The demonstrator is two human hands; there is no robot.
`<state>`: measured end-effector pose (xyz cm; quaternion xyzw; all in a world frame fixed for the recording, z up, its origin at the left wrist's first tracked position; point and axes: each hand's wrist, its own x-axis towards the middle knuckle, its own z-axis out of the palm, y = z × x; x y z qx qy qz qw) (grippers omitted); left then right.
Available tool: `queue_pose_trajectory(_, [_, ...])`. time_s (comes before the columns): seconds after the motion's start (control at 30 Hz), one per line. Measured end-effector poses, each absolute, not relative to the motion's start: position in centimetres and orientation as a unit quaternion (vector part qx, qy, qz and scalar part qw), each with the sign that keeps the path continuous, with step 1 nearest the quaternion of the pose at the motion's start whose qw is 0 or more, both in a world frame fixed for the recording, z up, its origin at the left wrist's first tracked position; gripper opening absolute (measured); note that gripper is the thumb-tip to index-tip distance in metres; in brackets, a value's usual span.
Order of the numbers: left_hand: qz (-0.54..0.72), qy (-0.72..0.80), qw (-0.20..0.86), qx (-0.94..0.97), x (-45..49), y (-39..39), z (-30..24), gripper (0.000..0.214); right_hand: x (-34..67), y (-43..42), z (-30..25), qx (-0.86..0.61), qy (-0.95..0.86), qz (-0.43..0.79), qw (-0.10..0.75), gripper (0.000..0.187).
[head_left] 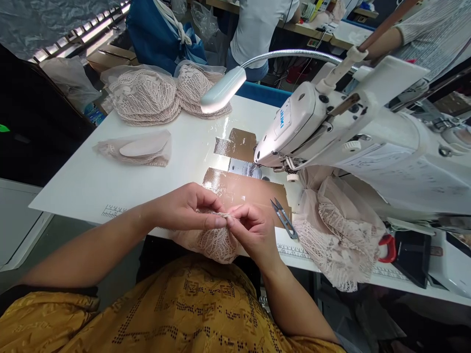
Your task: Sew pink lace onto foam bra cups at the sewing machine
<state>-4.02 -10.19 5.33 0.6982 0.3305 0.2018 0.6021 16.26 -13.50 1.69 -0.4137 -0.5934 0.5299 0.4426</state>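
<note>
A beige lace bra cup hangs over the table's front edge, its upper edge pinched between my two hands. My left hand grips that edge between thumb and fingers. Thumb and fingers of my right hand close on the same edge, so the fingertips of both hands nearly meet. Thread snips lie on the table just right of my right hand. Beyond the hands stands a white sewing machine, its needle area over a small metal plate.
Stacked lace cups sit at the back left, with a single sheer piece nearer. More lace pieces drape over the front edge at right, beside red-handled scissors. A lamp overhangs the table. People work behind.
</note>
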Motion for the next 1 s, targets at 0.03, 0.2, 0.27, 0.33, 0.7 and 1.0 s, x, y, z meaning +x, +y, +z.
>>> queue_pose_trajectory(0.03, [0.203, 0.332, 0.604, 0.695, -4.0, -10.2, 5.3, 0.026, 16.3, -13.5, 1.7, -0.414, -0.591, 0.533, 0.442, 0.011])
queue_pose_trajectory(0.2, [0.251, 0.351, 0.625, 0.65, -3.8, -10.2, 4.7, 0.025, 16.8, -13.0, 1.6, -0.432, -0.582, 0.544, 0.424, 0.015])
queue_pose_trajectory(0.27, [0.264, 0.356, 0.638, 0.629, -3.7, -10.1, 4.5, 0.024, 17.4, -12.6, 1.5, -0.44, -0.559, 0.56, 0.425, 0.018])
queue_pose_trajectory(0.33, [0.267, 0.364, 0.643, 0.619, -3.6, -10.0, 4.5, 0.026, 18.1, -12.2, 1.5, -0.438, -0.535, 0.575, 0.438, 0.025])
queue_pose_trajectory(0.7, [0.282, 0.374, 0.557, 0.686, -2.4, -10.8, 5.4, 0.026, 17.7, -12.0, 4.7, -0.439, -0.686, 0.473, 0.337, 0.014])
queue_pose_trajectory(1.0, [0.26, 0.31, 0.624, 0.668, -2.4, -11.0, 5.6, 0.021, 18.4, -12.6, 5.0, -0.417, -0.69, 0.485, 0.338, 0.018])
